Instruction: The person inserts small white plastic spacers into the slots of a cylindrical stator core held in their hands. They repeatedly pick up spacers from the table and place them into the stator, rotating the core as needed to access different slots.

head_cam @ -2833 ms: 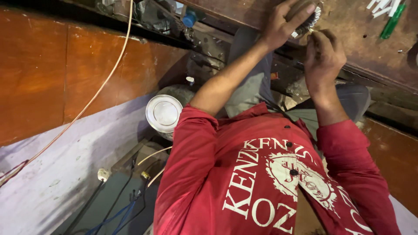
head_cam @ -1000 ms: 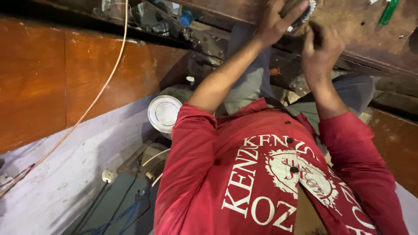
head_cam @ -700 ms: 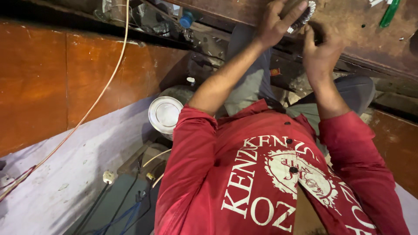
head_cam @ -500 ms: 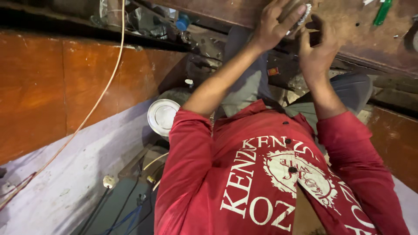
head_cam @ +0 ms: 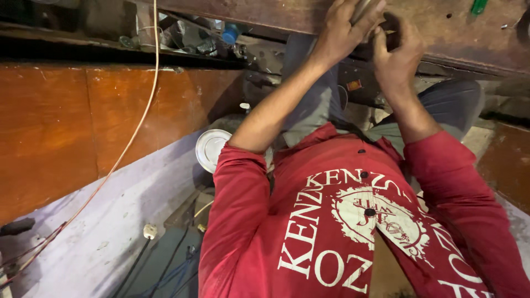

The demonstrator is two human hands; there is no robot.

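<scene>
Head view: left hand (head_cam: pixel 342 30) fingers wrapped round small metallic round part (head_cam: pixel 361 8); right hand (head_cam: pixel 397 52) fingers curled, pinching it.

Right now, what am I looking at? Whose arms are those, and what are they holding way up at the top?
The camera sits on a person's head and looks down their body, so the red shirt is their own. The left hand and right hand reach out to a brown wooden workbench. Together they grip a small round silvery part; most of it is hidden, so I cannot tell what it is. Lower left, a round white lamp rests by the knees, near a thin orange cable and a white plug.
</scene>
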